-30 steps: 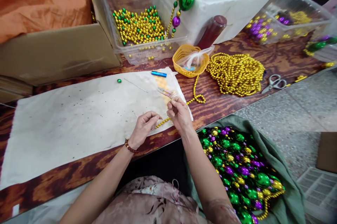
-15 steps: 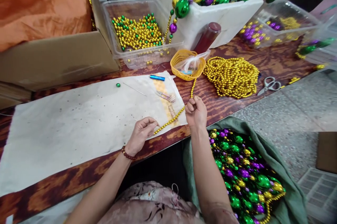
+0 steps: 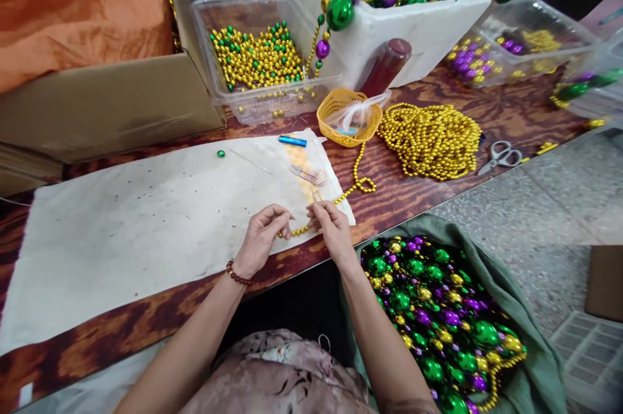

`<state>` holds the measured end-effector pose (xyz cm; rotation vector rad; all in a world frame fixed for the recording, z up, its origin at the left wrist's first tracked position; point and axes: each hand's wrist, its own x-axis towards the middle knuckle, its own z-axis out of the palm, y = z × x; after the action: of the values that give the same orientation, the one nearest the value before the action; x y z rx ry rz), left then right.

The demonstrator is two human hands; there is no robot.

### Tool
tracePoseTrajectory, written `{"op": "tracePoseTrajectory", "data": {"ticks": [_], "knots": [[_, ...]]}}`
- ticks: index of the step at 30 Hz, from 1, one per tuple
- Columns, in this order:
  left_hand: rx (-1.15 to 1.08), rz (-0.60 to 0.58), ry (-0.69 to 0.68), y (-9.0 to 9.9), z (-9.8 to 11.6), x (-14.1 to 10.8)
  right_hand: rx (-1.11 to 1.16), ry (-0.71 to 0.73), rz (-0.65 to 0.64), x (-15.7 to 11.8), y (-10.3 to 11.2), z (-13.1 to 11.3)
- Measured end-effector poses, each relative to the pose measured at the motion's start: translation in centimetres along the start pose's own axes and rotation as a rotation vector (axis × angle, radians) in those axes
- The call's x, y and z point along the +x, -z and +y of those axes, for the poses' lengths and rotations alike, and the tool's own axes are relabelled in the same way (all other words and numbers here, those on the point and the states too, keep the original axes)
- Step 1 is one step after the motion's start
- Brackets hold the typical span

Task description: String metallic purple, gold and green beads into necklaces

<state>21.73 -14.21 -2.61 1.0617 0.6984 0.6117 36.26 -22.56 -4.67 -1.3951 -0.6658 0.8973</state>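
Observation:
A thin gold bead string (image 3: 364, 185) runs from the orange basket, makes a small loop on the wood and passes over the cloth's right edge to both hands. My left hand (image 3: 265, 230), with a brown bead bracelet on its wrist, pinches the string's end. Close beside it, my right hand (image 3: 329, 222) is closed on the same string, a short beaded stretch showing between them. Both hands are over the front edge of the white cloth (image 3: 121, 219). On the cloth lie a green bead (image 3: 220, 154), a needle (image 3: 250, 161), a blue tube (image 3: 293, 141) and small snips (image 3: 304, 173).
Behind are a cardboard box (image 3: 111, 109), a clear bin of beads (image 3: 272, 99), a white foam box (image 3: 428, 31), a dark red bottle (image 3: 386, 67) and an orange basket (image 3: 335, 102). To the right are piled gold strands (image 3: 433, 141), scissors (image 3: 501, 158) and a green sack (image 3: 525, 310).
My right hand has moved left along the string, closer to my left hand. The string behind it has dropped onto the table in a small loop.

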Motion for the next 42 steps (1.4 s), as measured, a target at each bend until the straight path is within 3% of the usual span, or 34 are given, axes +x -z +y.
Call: {"op": "tracePoseTrajectory", "data": {"ticks": [4,7,13,16,18,22,24,27,29,33,36,39,42], "knots": [[-0.003,0.02,-0.085,-0.3,1.8,0.0,-0.109,0.151,-0.211,-0.4,-0.9,-0.4],[0.006,0.07,-0.13,-0.4,3.1,-0.1,-0.093,0.17,-0.311,-0.6,-2.3,-0.2],[-0.061,0.152,-0.162,0.8,4.9,0.3,-0.186,0.249,-0.262,-0.3,-3.5,-0.1],[0.115,0.167,-0.195,2.0,5.5,0.3,-0.304,0.341,-0.289,-0.2,-3.0,-0.7],[0.426,0.094,-0.239,2.6,5.9,0.2,-0.402,0.389,-0.313,0.0,-2.7,-1.1],[1.032,-0.216,-0.333,3.2,7.0,-0.2,-0.595,0.476,-0.299,0.5,-2.4,-2.0],[1.134,-0.35,-0.358,3.3,7.9,-0.2,-0.671,0.518,-0.339,0.8,-2.0,-2.7],[1.159,-0.426,-0.395,3.8,9.6,0.4,-0.798,0.555,-0.457,1.5,-0.4,-4.1],[1.145,-0.405,-0.451,4.4,11.1,1.2,-0.936,0.551,-0.465,2.4,1.6,-4.9],[1.122,-0.232,-0.605,6.1,15.3,3.0,-1.188,0.466,-0.303,5.0,7.3,-6.5],[1.045,-0.07,-0.63,7.2,18.7,3.5,-1.163,0.44,-0.211,6.4,11.1,-8.2],[0.915,0.058,-0.524,7.8,21.2,2.7,-0.987,0.483,-0.183,6.2,12.6,-10.9],[0.744,0.145,-0.431,8.4,22.9,0.8,-0.885,0.513,-0.126,4.6,12.0,-13.9]]}}
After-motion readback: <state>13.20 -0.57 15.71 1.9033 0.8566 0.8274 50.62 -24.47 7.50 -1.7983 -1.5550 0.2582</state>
